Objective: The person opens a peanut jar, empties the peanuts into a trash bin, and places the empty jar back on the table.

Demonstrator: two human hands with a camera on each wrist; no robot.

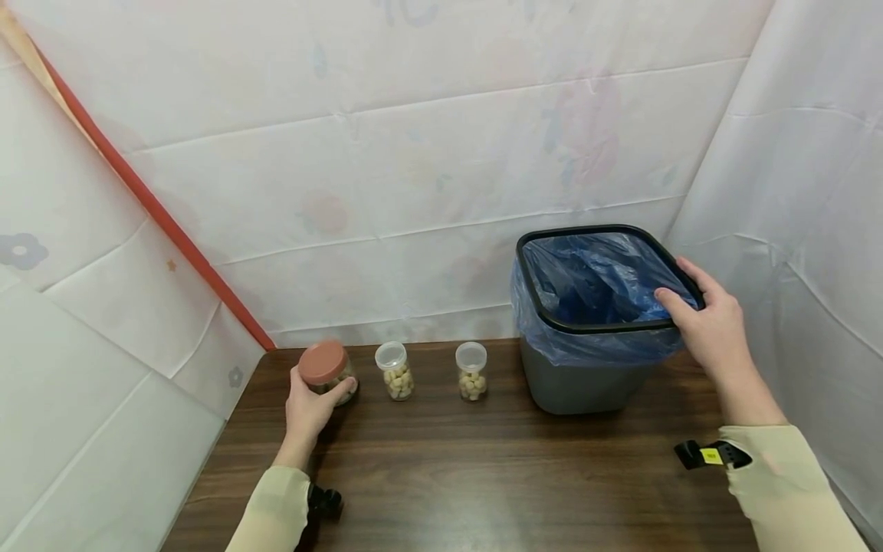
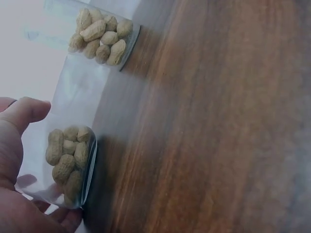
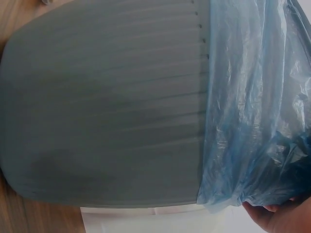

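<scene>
At the left of the table, my left hand (image 1: 308,408) holds a clear jar (image 2: 68,165) with a reddish-brown lid (image 1: 323,362) and peanuts in their shells inside. Thumb and fingers lie on opposite sides of it. My right hand (image 1: 717,330) grips the right rim of a grey trash bin (image 1: 579,383), thumb over the inside and fingers outside. A blue bag (image 1: 600,280) lines the bin, folded out under its black rim. Between jar and bin stand two small clear jars with whitish lids, one nearer the left hand (image 1: 398,379) and one nearer the bin (image 1: 472,381).
Everything stands along the back edge of a dark wooden table (image 1: 441,475). White patterned sheeting (image 1: 414,176) hangs behind and on both sides. A red strip (image 1: 159,207) runs slanting down to the table's back left corner.
</scene>
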